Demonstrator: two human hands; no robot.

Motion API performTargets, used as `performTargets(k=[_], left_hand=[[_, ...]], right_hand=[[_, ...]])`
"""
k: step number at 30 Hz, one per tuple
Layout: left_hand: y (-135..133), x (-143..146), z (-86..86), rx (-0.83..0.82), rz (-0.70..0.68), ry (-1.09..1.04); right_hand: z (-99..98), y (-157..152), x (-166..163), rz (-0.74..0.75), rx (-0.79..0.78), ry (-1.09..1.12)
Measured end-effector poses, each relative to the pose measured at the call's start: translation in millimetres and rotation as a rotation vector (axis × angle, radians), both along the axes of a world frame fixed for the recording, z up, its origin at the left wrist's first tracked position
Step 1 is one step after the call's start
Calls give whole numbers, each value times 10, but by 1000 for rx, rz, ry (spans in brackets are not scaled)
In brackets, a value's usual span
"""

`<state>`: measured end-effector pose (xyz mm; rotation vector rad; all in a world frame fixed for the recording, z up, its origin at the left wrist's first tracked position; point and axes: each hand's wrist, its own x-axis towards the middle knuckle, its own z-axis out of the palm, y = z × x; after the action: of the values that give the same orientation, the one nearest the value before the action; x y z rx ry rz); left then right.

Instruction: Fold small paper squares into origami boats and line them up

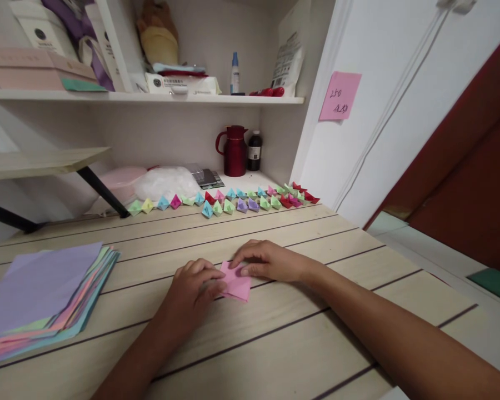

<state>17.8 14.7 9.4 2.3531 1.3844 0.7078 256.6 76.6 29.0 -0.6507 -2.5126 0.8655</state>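
A small pink folded paper [238,284] lies flat on the wooden table [275,344] in front of me. My left hand [194,289] rests with curled fingers on the paper's left edge and pinches it. My right hand [269,261] presses its fingertips down on the paper's top edge, fingers held together. Both hands touch the same piece of paper.
A stack of coloured paper sheets [41,294], purple on top, lies at the left. Rows of several small folded paper boats [229,201] line the table's back edge. Behind them stand a red jug [234,150] and a dark bottle [254,150]. A pink note [340,95] sticks on the wall.
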Motion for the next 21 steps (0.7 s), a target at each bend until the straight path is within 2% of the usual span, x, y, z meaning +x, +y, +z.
performTargets(k=[7,11,16,18,21], left_hand=[[14,5,-74,41,44,62],[10,23,-40,30,58,40],[13,46,32,-15,62,45],[21,52,64,-47,61,43],[38,55,100,-79,73,48]], right_hand=[[-8,35,50,120,79,-91],[-21,21,18,46,19,-20],[-61,-8,-56,-64,-137,70],[-85,-11,-92,-119,-118,83],[-123,-9,-132,-137,33,58]])
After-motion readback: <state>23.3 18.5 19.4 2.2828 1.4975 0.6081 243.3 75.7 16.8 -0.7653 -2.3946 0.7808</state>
